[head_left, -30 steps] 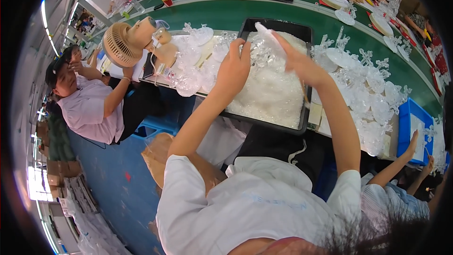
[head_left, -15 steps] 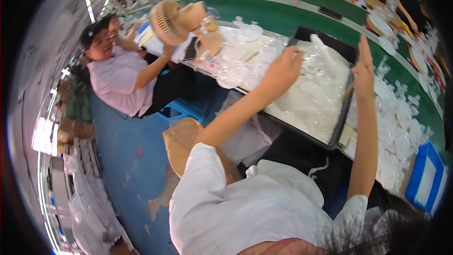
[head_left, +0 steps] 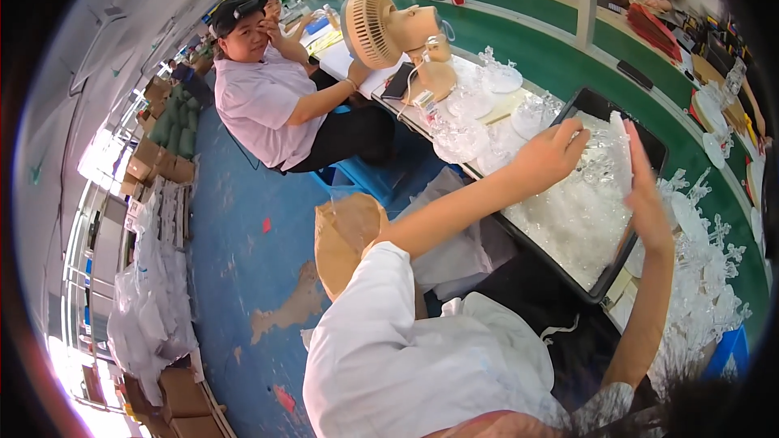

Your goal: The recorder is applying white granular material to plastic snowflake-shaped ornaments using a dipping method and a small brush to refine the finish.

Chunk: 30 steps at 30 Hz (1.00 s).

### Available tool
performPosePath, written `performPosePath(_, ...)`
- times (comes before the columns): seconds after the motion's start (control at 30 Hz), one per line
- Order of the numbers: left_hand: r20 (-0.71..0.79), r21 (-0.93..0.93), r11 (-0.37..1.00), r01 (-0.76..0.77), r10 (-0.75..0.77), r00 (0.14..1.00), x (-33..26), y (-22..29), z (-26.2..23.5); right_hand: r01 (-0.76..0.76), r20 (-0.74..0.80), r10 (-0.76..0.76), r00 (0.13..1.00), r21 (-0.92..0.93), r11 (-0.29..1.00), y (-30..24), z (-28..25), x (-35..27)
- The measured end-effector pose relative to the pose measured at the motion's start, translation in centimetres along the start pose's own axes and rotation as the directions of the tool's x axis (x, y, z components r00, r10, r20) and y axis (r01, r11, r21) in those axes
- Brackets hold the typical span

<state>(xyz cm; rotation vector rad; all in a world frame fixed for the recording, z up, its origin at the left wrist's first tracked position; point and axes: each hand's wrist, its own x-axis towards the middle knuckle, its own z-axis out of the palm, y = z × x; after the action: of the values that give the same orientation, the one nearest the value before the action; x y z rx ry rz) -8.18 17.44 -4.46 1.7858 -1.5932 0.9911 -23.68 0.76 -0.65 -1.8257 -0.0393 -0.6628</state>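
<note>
Daylight is pouring in at the left over a worn blue floor (cardboard boxes are lining its edge).

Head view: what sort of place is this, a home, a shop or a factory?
Most likely a factory assembly line. A long green bench curves past several seated workers, a black tray is heaped with clear plastic parts, and cartons are stacked along the floor. The left hand reaches into the tray.

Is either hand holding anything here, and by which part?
Both hands, left hand and right hand, meet at a clear plastic piece above the black tray; the exact grip cannot be told.
</note>
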Motion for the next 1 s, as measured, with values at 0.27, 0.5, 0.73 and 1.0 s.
performPosePath(0.27,0.048,-0.038,0.999,0.039,-0.037,0.998,0.2,0.4,-0.5,0.061,0.101,-0.056,0.993,-0.048,0.997,-0.1,-0.1,-0.9)
performPosePath(0.5,0.002,-0.151,0.983,0.100,-0.101,0.995,0.8,-1.8,-1.6,0.298,-0.667,-0.227,0.710,-0.008,0.954,-0.5,-2.2,-3.5)
performPosePath(0.73,0.099,-0.257,0.890,0.376,-0.362,0.927,6.3,0.5,-2.5,0.616,-0.859,-0.176,0.481,0.188,0.765,1.4,1.3,-8.5)
performPosePath(1.0,0.036,-0.310,0.907,0.286,-0.289,0.957,5.7,2.6,1.5,0.317,-0.798,-0.137,0.588,0.071,0.946,1.1,4.3,-8.3)
